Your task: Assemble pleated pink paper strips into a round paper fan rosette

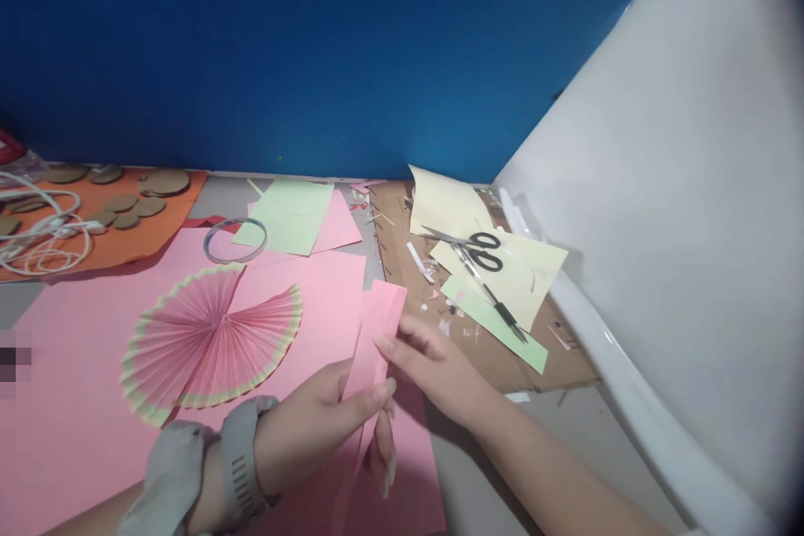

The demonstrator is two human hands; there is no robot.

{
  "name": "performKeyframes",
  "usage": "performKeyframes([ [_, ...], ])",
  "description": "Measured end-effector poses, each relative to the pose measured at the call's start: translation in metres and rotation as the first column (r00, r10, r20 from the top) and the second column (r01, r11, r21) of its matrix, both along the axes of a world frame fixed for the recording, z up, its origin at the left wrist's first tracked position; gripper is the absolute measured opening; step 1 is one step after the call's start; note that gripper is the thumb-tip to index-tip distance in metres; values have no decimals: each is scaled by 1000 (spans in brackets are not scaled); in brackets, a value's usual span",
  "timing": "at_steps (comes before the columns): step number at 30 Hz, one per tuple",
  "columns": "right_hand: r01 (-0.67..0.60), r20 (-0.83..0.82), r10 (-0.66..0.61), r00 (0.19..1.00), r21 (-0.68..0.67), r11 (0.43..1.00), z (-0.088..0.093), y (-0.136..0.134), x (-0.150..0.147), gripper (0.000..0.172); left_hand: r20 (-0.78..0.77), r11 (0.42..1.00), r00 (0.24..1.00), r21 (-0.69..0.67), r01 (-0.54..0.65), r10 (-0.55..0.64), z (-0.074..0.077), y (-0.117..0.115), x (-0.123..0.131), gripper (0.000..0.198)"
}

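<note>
A folded strip of pink paper (382,310) is held up between both hands above a large pink sheet (50,435). My left hand (332,410) grips its lower part, thumb on top and fingers behind. Higher up, my right hand (433,360) pinches the strip's right edge between thumb and fingers. To the left lies a pleated pink paper fan (201,343) with a yellow-green rim, spread into most of a circle with a gap at the top. A roll of tape (235,240) rests just behind the fan.
On brown cardboard (393,255) at the right lie scissors (485,251), a pen (502,310), cream paper (533,268), a green strip (502,327) and scraps. Green paper (289,213) lies at the back. Cardboard discs (163,182) and a white cable (56,226) sit on orange paper (182,209).
</note>
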State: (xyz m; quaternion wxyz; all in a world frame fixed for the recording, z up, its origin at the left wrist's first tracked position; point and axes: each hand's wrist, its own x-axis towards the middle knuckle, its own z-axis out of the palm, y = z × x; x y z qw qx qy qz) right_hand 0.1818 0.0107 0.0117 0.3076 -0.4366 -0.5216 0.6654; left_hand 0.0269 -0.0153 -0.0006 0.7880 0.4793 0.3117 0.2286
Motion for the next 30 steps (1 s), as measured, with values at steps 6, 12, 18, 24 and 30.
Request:
performKeyframes([
  [6, 342, -108, -341, 934, -8, 939, -7, 18, 18, 33, -32, 998, 998, -20, 53, -54, -2, -3, 2, 49],
  [12, 191, 2, -191, 982, -7, 981, 0, 15, 21, 34, -19, 998, 998, -24, 55, -55, -4, -4, 1, 48],
  [18, 47, 120, -56, 991, 69, 996, 5, 3, 8, 24, 41, 999, 999, -40, 2, 0, -3, -6, 5, 47],
  [24, 63, 109, -73, 991, 91, 994, -2, 2, 4, 28, 34, 977, 979, -90, -196, 199, -6, -10, 10, 30],
  [30, 179, 36, -185, 982, 116, 977, -9, 2, 6, 33, 41, 987, 990, -87, -132, 135, -9, -8, 7, 36],
])
